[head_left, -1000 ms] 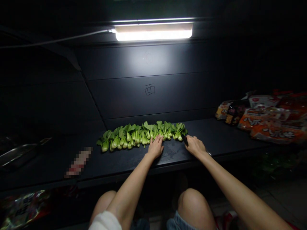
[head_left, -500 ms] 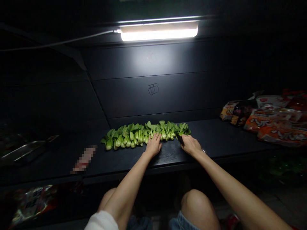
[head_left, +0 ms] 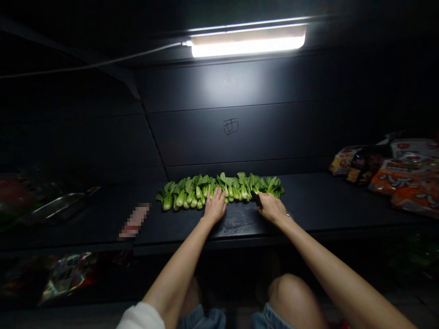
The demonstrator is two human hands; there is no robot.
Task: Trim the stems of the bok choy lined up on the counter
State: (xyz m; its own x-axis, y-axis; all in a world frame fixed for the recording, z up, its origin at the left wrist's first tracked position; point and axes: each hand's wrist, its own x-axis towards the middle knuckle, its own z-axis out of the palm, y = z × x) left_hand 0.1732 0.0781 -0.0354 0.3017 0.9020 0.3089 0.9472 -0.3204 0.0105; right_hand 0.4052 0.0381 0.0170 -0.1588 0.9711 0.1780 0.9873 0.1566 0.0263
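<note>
A row of green bok choy [head_left: 183, 194] lies side by side on the dark shelf [head_left: 308, 201], leaves toward the back panel and pale bases toward me. My left hand [head_left: 215, 204] rests open on the front of the row near its middle, fingers stretched over the stems. Near the right end, my right hand [head_left: 272, 206] is closed around a narrow black object [head_left: 255, 199], whose tip points at the bok choy. Its kind is hard to make out in the dim light. Several stems on the right are partly hidden behind this hand.
Packaged food bags [head_left: 394, 180] are piled at the right. On the left are a metal tray [head_left: 60, 206] and a blurred-out flat item [head_left: 135, 221]. A shiny package [head_left: 66, 276] sits below the shelf. A lit tube lamp [head_left: 248, 43] hangs above, with a white cable [head_left: 137, 55].
The view has swung left, so the scene sits further right. Against the bok choy row, both hands have shifted slightly left. The right hand still grips the black object.
</note>
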